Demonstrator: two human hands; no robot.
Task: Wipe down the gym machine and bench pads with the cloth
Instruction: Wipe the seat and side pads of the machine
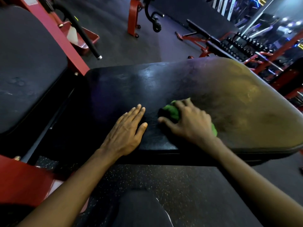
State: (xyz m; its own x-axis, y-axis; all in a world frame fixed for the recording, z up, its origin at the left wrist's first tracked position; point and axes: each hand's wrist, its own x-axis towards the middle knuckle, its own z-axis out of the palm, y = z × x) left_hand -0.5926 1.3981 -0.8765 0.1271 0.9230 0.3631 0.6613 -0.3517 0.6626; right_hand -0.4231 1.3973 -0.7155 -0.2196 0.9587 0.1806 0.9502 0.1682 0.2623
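A wide black seat pad (205, 89) fills the middle of the head view, its right part lit yellowish. My right hand (190, 120) grips a bunched green cloth (171, 112) and presses it onto the pad near its front edge; the hand is motion-blurred. My left hand (126, 128) lies flat on the pad just left of the cloth, fingers straight and together. A second black pad, the backrest (27, 68), stands at the left on a red frame (54, 28).
Speckled rubber floor (164, 182) lies below the pad's front edge. A red frame part (21, 179) sits at lower left. Behind are a black handle bar (86, 36), a red bench (206, 40) and a dumbbell rack (249, 45) at the back right.
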